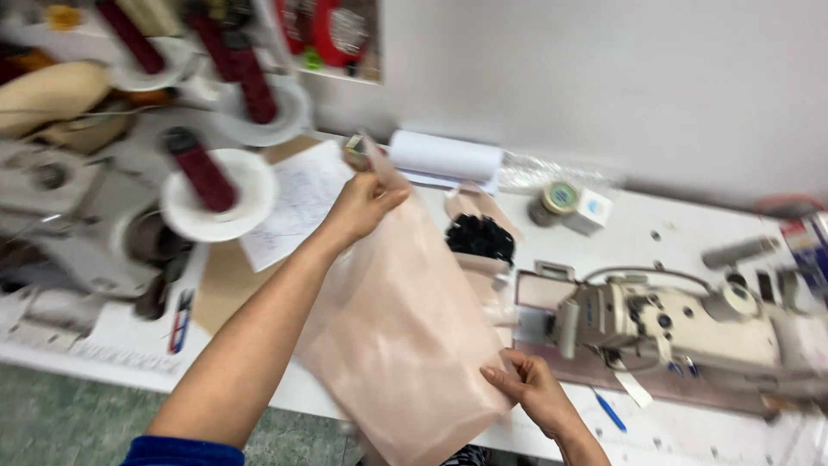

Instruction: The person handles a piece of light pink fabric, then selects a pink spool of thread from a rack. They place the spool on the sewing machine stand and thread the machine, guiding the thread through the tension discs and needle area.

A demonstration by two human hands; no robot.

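Holding a pale pink fabric piece (pixel 397 328) stretched above the white surface (pixel 664 233): left hand (pixel 358 207) fingers pinch its top corner, right hand (pixel 526 388) fingers grip its lower edge. A sewing machine (pixel 673 324) sits just right; maroon thread cones (pixel 203 168) stand left. Behind the fabric, a small pink bag holds black pieces (pixel 480 236); a paper roll (pixel 444 157) lies beyond.
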